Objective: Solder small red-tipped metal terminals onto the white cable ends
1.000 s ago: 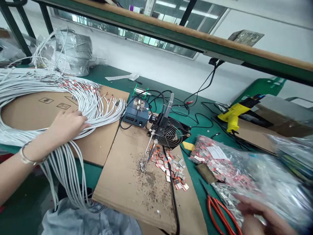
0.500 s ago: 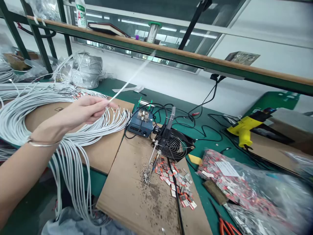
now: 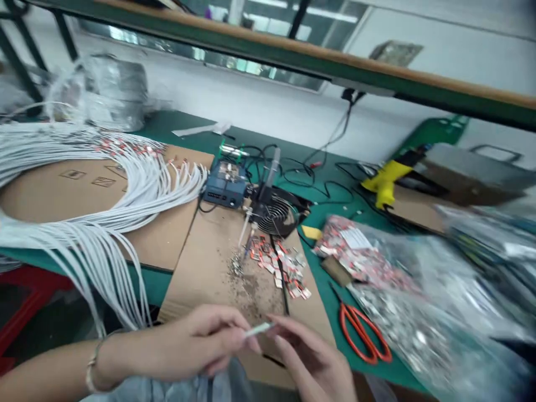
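Note:
Both hands are low at the front edge of the bench. My left hand (image 3: 209, 340) pinches the end of a single white cable (image 3: 257, 329). My right hand (image 3: 312, 360) meets it from the right, with fingertips closing on the cable tip. Above them lies a brown cardboard sheet (image 3: 213, 268) dusted with solder bits. A soldering iron on a stand (image 3: 251, 223) points down at a heap of small red and silver connector parts (image 3: 278, 268). A big bundle of white cables (image 3: 84, 190) covers the left of the bench.
A blue soldering station (image 3: 226, 187) and a black fan (image 3: 276, 215) stand mid-bench. Orange-handled scissors (image 3: 362, 335) lie to the right, beside plastic bags of parts (image 3: 377, 262). A yellow glue gun (image 3: 387, 181) rests further back. A green shelf (image 3: 335, 64) runs overhead.
My left hand pulled one white cable out of the bundle, lifted it, then brought it down to the front edge. My right hand left the bags and came to the cable tip.

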Demonstrator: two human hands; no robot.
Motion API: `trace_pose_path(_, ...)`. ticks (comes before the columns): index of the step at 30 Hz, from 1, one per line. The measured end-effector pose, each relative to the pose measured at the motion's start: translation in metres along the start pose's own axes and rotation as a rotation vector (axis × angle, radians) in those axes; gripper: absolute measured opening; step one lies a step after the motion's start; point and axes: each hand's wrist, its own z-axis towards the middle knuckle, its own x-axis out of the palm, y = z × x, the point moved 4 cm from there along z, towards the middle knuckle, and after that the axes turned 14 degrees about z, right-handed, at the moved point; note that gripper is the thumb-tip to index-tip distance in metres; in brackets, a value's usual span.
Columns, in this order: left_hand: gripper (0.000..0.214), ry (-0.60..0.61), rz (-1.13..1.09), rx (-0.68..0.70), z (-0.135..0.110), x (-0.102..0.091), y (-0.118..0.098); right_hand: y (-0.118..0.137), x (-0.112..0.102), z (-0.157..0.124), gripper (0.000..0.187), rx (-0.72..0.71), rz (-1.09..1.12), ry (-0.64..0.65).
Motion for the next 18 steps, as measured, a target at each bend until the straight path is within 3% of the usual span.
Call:
trace_pose_path(3, 0.039, -0.040, 0.098, -0.067, -0.006, -0.007, 0.023, 0.003, 0.025, 0.006, 0.017, 0.112, 0.198, 0.095)
trace_pose_path(8, 0.035, -0.089, 0.336, -0.099, -0.010, -0.009, 0.028, 0.003, 0.040, 0.010, 0.011, 0.216, 0.324, 0.121)
trace_pose_path(12, 0.026, -0.215, 0.565, -0.004, -0.007, -0.007, 0.023, 0.000, 0.042, 0.006, 0.010, 0.239, 0.362, 0.129)
trace_pose_path(15, 0.018, -0.353, 0.628, 0.095, -0.004, -0.006, 0.024, -0.001, 0.048, 0.003, 0.009, 0.248, 0.381, 0.166)
trace_pose_path(18, 0.016, -0.479, 0.651, 0.192, -0.004, -0.005, 0.027, -0.001, 0.050, 0.002, 0.011, 0.232, 0.438, 0.125)
